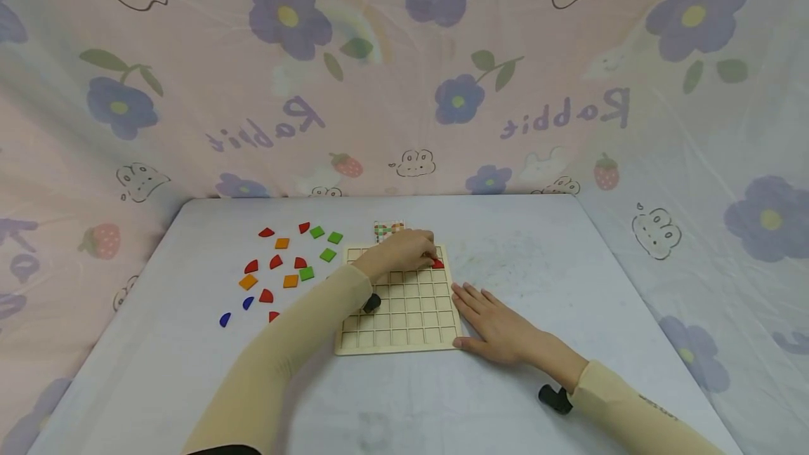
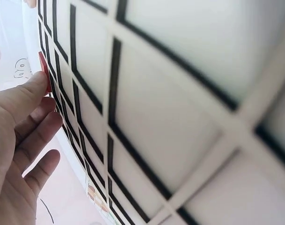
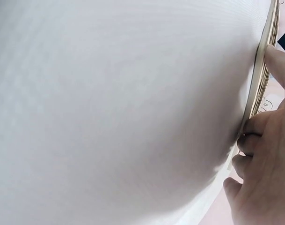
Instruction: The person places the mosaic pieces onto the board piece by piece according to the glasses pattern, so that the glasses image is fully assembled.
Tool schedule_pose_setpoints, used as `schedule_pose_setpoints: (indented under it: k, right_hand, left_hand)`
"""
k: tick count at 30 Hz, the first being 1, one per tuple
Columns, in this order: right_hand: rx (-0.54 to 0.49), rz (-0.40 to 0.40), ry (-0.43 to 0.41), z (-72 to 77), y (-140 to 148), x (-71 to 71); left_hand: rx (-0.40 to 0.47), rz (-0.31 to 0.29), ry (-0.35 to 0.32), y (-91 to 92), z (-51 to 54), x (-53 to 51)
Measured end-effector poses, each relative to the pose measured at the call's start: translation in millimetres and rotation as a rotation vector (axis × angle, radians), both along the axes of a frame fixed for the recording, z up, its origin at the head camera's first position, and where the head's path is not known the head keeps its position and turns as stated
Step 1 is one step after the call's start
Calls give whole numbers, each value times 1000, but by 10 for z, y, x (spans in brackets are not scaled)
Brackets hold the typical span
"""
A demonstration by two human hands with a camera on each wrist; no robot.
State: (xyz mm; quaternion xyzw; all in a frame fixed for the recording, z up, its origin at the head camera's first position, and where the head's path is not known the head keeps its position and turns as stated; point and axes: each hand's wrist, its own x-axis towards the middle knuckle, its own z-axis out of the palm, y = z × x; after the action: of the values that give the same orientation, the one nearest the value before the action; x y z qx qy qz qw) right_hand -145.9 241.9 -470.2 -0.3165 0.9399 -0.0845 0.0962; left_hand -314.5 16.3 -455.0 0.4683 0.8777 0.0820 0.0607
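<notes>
A pale wooden grid board [image 1: 416, 316] lies on the white table. At its upper right corner my left hand [image 1: 401, 253] pinches a small red piece [image 1: 438, 264], which sits at the top right squares. In the left wrist view the thumb touches the red piece [image 2: 44, 70], and the other fingers are bent beside it; part of the piece is hidden. My right hand [image 1: 499, 328] lies with fingers extended against the board's right edge. From the right wrist, the thumb and fingertips [image 3: 249, 144] are seen touching that edge.
Left of the board are scattered red quarter-round pieces [image 1: 266, 295], orange squares [image 1: 290, 281], green squares [image 1: 328, 255] and blue half-rounds [image 1: 225, 319]. A patterned card [image 1: 383, 230] lies behind the board. A printed curtain [image 1: 392, 104] hangs behind the table.
</notes>
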Motion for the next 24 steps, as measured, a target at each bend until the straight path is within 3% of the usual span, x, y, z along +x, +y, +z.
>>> schedule_pose_setpoints:
  k: [8, 14, 19, 24]
  right_hand:
    - [8, -5, -2, -5, -7, -22]
    - [4, 4, 3, -31, -9, -32]
    - [1, 2, 0, -26, -17, -25]
    - [8, -19, -31, 0, -17, -10]
  left_hand:
    - [-8, 2, 13, -43, -7, -5]
    - [26, 25, -19, -103, 11, 8]
    - [82, 103, -73, -237, 79, 10]
    - [123, 167, -80, -492, 174, -40]
